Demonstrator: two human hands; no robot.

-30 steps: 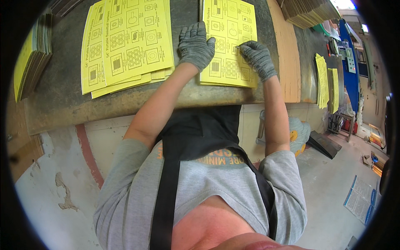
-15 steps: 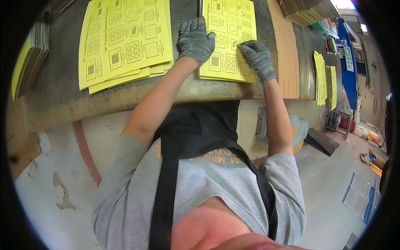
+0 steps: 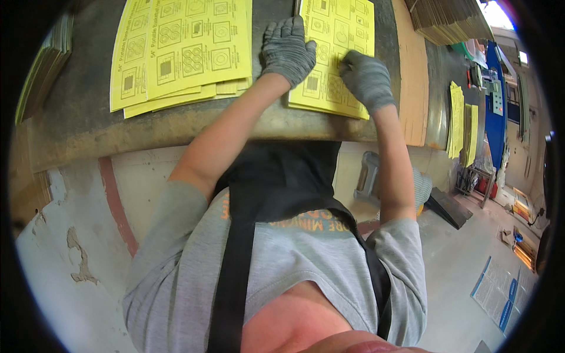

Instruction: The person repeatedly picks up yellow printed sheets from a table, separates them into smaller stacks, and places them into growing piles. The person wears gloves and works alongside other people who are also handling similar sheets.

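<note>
A stack of yellow printed sheets (image 3: pixel 329 65), covered in small boxed line drawings of hardware, lies in front of me on a dark worn table (image 3: pixel 268 120). My left hand (image 3: pixel 288 52), in a grey knit glove, rests flat across the stack's left edge with its fingers stretched out. Over the stack's right side is my right hand (image 3: pixel 367 79), gloved the same way. Its fingers are curled together, and whatever they may hold is hidden. To the left lies a looser, fanned pile of matching yellow sheets (image 3: pixel 188 50).
A brown board strip (image 3: pixel 412 88) runs right of the stack. Piled cardboard (image 3: pixel 450 20) stands at the far right, with two narrow yellow stacks (image 3: pixel 462 126) nearer. More stacked sheets (image 3: pixel 44 67) stand at the left edge. A blue machine (image 3: pixel 497 112) is further right.
My right hand has curled tighter and shifted slightly left over the sheets. My left hand keeps its place on the stack's edge. The whole view has shifted a little.
</note>
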